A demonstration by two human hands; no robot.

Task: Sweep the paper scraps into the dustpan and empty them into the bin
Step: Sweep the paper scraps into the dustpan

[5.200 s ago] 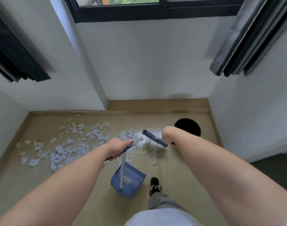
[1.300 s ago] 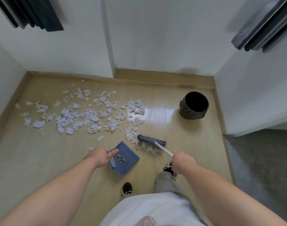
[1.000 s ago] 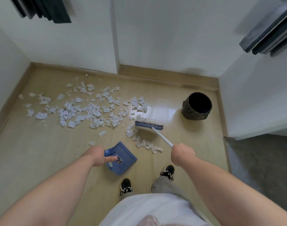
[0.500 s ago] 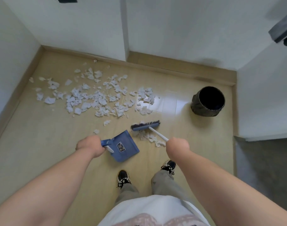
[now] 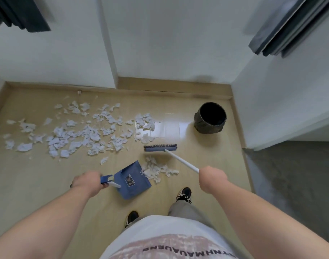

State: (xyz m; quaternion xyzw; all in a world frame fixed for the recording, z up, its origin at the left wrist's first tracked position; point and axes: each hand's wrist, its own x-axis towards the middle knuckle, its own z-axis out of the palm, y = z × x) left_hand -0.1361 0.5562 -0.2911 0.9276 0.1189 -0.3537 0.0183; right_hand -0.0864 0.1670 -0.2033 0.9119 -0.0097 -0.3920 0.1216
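Note:
White paper scraps (image 5: 81,133) lie spread across the wooden floor at the left and middle. A small pile of scraps (image 5: 157,169) sits at the mouth of the blue dustpan (image 5: 131,180). My left hand (image 5: 88,182) grips the dustpan's handle. My right hand (image 5: 211,176) grips the white handle of the broom, whose dark head (image 5: 160,147) is just beyond the small pile. A round black-lined bin (image 5: 210,117) stands at the right near the wall.
White walls close the floor in at the back, left and right, with a wall corner (image 5: 111,79) jutting out at the back. Grey carpet (image 5: 290,184) starts at the right. My two shoes (image 5: 184,194) stand just behind the dustpan.
The broom head has moved a little away from the dustpan, leaving a small pile of scraps at its mouth. The dustpan has stayed about where it was.

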